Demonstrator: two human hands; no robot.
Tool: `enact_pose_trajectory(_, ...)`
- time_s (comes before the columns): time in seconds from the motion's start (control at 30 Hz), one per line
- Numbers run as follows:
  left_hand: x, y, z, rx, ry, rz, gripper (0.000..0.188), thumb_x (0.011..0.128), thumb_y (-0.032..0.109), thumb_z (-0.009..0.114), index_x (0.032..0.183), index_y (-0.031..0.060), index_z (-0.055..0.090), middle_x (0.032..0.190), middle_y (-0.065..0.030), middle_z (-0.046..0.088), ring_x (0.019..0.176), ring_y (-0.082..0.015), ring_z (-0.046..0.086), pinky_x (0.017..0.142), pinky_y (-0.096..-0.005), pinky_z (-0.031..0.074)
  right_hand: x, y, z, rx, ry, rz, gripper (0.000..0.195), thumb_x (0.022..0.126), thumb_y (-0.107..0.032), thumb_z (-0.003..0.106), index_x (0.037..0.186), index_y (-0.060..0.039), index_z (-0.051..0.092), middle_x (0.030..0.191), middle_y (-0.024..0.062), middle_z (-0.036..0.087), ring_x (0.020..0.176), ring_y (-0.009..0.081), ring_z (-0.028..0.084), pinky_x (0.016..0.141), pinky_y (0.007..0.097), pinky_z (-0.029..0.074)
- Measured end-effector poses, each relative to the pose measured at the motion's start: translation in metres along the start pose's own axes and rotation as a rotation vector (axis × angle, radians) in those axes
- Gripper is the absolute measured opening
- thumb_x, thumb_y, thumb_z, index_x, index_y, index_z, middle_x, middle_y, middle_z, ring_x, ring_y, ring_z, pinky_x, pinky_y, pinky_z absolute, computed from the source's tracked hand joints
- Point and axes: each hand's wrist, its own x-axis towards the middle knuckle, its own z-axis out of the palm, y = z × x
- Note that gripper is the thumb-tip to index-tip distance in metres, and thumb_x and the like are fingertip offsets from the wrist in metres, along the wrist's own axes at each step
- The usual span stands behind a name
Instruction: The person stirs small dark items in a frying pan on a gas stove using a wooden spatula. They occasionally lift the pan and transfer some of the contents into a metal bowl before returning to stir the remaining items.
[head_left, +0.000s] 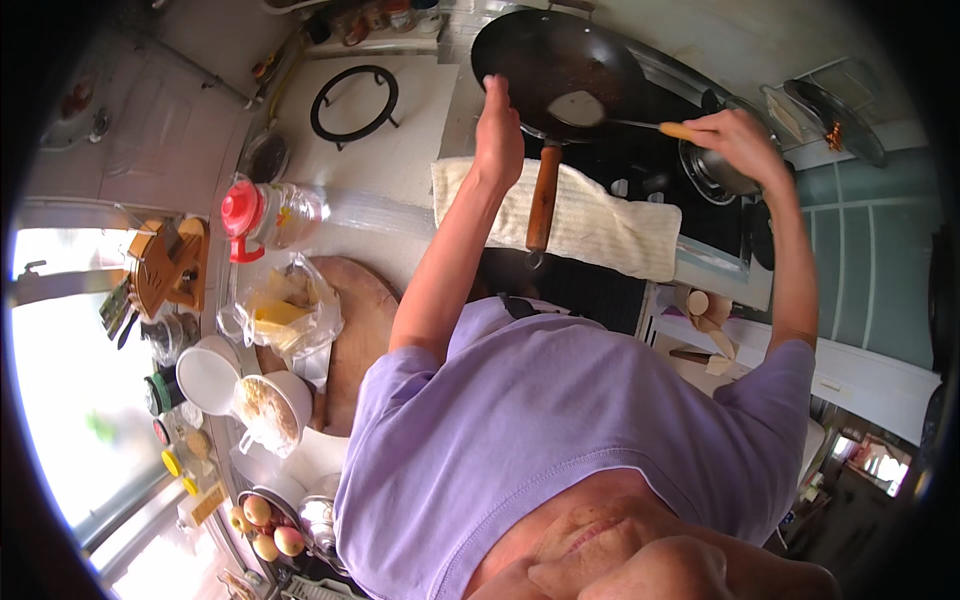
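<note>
A dark wok (525, 52) with a wooden handle (544, 199) sits on the black stove. My right hand (739, 142) grips the yellowish handle of a metal spatula (679, 131), whose broad head lies inside the wok near its lower side. My left hand (500, 139) is raised at the wok's left edge, palm turned towards it, fingers straight and close together, holding nothing. Dark reddish-brown bits show on the wok's inner surface. A cream towel (600, 217) lies along the stove's front edge, under the wok handle.
Left of the stove are a black ring stand (321, 112) and a glass jug with a red lid (241, 211). A round wooden board (360, 337), a plastic bag (285, 315), white tubs (208, 375) and a knife block (161, 262) lie lower left. A metal pot (712, 169) stands right.
</note>
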Motion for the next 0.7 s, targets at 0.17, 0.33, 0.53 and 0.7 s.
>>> enact_pose_trajectory(0.17, 0.042, 0.000, 0.033, 0.491, -0.047, 0.118, 0.061, 0.104, 0.042, 0.034, 0.154, 0.0119, 0.016, 0.159, -0.0133, 0.016, 0.147, -0.0227, 0.011, 0.118, -0.0334, 0.009, 0.007, -0.005, -0.024, -0.424, 0.151, -0.106, 0.019, 0.083, -0.022, 0.068, 0.099, -0.0122, 0.074, 0.093, 0.0124, 0.071, 0.087, 0.0299, 0.067, 0.076, 0.0393, 0.052)
enact_pose_trajectory(0.33, 0.034, -0.019, 0.011, 0.156, -0.048, 0.235, 0.056, 0.101, 0.010, 0.039, 0.153, 0.0084, 0.018, 0.153, -0.0120, 0.034, 0.143, -0.0220, 0.026, 0.116, -0.0333, 0.018, 0.065, -0.013, 0.019, -0.305, 0.189, -0.054, 0.020, 0.085, -0.026, 0.067, 0.104, -0.0194, 0.073, 0.097, 0.0073, 0.068, 0.099, 0.0283, 0.063, 0.084, 0.0396, 0.050)
enact_pose_trajectory(0.53, -0.024, -0.024, -0.015, 0.089, 0.056, 0.127, 0.054, 0.096, 0.003, 0.048, 0.147, -0.0004, 0.031, 0.147, -0.0178, 0.040, 0.140, -0.0241, 0.032, 0.115, -0.0337, 0.025, 0.040, -0.003, -0.043, -0.399, 0.174, -0.252, 0.025, 0.079, -0.019, 0.071, 0.104, -0.0173, 0.074, 0.086, 0.0073, 0.069, 0.084, 0.0295, 0.064, 0.073, 0.0393, 0.050)
enact_pose_trajectory(0.7, -0.082, -0.041, -0.034, 0.177, 0.032, -0.203, 0.055, 0.097, 0.017, 0.056, 0.144, -0.0028, 0.036, 0.146, -0.0196, 0.041, 0.135, -0.0252, 0.041, 0.111, -0.0329, 0.031, 0.037, -0.028, -0.057, -0.242, -0.225, -0.125, 0.027, 0.080, -0.017, 0.070, 0.106, -0.0104, 0.073, 0.081, 0.0119, 0.070, 0.075, 0.0279, 0.065, 0.067, 0.0370, 0.049)
